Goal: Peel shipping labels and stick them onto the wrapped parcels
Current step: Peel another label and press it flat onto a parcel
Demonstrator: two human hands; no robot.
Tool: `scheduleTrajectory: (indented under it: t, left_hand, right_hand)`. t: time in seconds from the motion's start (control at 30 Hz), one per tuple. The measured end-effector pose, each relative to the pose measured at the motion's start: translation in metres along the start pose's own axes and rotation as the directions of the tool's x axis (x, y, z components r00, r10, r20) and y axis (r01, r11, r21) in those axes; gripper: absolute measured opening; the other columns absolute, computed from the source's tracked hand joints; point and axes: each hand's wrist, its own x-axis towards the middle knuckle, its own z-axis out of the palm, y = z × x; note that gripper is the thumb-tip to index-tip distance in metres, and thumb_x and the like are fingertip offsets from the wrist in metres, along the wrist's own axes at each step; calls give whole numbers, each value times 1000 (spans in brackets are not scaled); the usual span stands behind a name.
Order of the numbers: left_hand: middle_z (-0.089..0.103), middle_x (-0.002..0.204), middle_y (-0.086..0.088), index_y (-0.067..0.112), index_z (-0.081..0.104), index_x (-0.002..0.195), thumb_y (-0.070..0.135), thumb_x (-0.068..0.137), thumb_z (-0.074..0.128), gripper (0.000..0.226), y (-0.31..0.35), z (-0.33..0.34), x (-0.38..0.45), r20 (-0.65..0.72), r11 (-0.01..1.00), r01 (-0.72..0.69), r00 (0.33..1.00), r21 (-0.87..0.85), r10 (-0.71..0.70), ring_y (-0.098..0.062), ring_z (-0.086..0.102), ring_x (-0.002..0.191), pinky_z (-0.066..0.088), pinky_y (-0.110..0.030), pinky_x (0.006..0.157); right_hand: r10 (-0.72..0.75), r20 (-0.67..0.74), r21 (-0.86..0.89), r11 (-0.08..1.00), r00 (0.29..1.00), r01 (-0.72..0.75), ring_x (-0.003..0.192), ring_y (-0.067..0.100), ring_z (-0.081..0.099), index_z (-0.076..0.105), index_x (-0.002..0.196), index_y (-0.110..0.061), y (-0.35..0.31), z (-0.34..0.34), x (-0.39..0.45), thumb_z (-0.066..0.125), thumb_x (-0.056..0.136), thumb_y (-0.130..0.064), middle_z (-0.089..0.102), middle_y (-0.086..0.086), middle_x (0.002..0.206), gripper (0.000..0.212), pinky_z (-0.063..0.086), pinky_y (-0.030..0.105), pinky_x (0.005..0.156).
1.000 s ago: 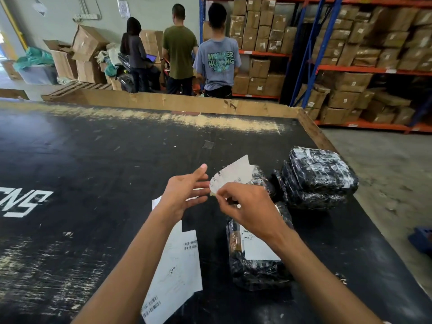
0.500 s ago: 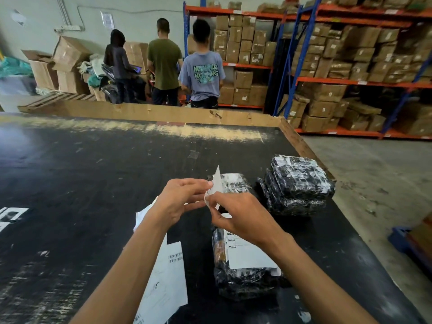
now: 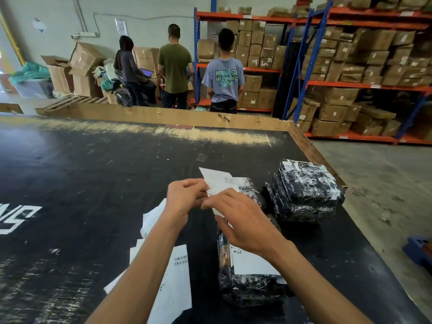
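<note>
Flattened out now, the label [image 3: 217, 182] faces up. Both hands, left hand [image 3: 184, 199] and right hand [image 3: 243, 220], pinch it above a wrapped parcel [image 3: 252, 284].

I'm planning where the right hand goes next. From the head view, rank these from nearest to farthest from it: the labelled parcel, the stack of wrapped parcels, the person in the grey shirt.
1. The labelled parcel, directly beneath the right hand.
2. The stack of wrapped parcels, to its right near the table edge.
3. The person in the grey shirt, beyond the table by the shelves.
</note>
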Motion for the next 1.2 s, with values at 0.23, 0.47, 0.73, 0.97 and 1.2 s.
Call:
scheduleTrajectory:
  t: [0.23,0.47,0.73,0.97,1.2]
  left_hand:
    - [77,93,-13,5,74,95,3,91,62,13,-9,17,18,5,1000,-15,1000,-28,15,-28,74,86,61,-41,79]
    - [76,100,-16,3,70,103,6,92,61,14,-13,31,25,228,997,-43,972,-67,57,-26,72,86,58,-36,74]
    - [78,93,-10,2,68,101,4,92,64,11,-20,48,46,197,999,-43,979,5,41,-24,75,86,60,-27,70]
    - [77,79,1,30,67,117,26,83,74,35,-38,46,90,-102,957,-108,985,269,140,-17,75,75,62,-41,79]
    - [67,122,-8,27,54,138,33,97,57,41,-71,49,129,189,859,-19,978,512,-91,-29,62,116,50,-49,100]
  right_hand:
    - [191,87,130,971,978,-201,122,7,47,49,133,-30,23,-10,-20,60,92,-36,54,-14,129,43,37,32,105]
    - [840,170,743,235,516,-626,91,17,65,59,119,-20,72,-17,-12,68,94,-27,66,5,104,27,49,20,66]
    - [881,214,826,68,423,-560,69,25,64,70,88,-8,110,-16,-6,73,88,-5,75,21,84,5,56,32,65]
    - [938,51,701,212,344,-681,71,26,70,68,78,-17,149,8,6,72,89,-5,73,12,78,17,61,38,63]
    - [902,255,687,85,348,-722,72,14,60,63,78,-13,188,32,16,58,98,-4,67,0,80,22,45,24,60]
